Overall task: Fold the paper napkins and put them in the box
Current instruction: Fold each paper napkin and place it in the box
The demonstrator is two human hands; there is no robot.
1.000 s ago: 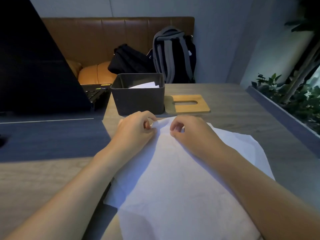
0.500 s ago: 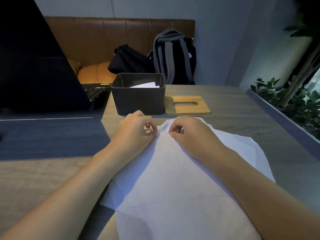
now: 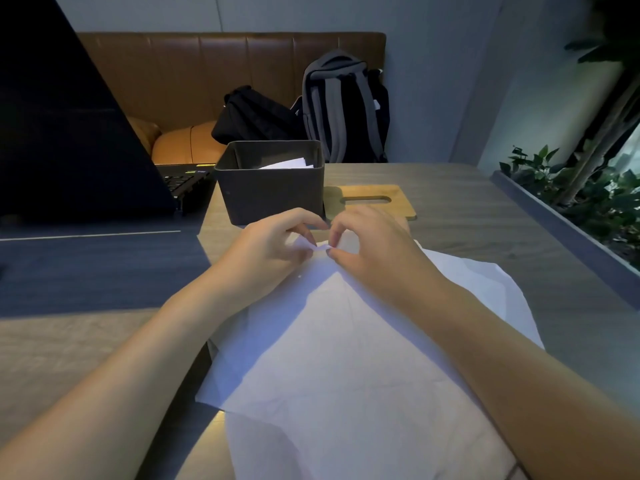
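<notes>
We now see the left hand (image 3: 273, 249) and right hand (image 3: 372, 245) drawn closer together, fingers pinching the far corner of the thin white paper napkin (image 3: 346, 358) spread on the wooden desk (image 3: 485, 216), just short of the dark grey square box (image 3: 272, 194), so folding has barely begun.

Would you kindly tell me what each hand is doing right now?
Left hand: pinching the far corner of the white paper napkin.
Right hand: pinching that same corner.
</notes>
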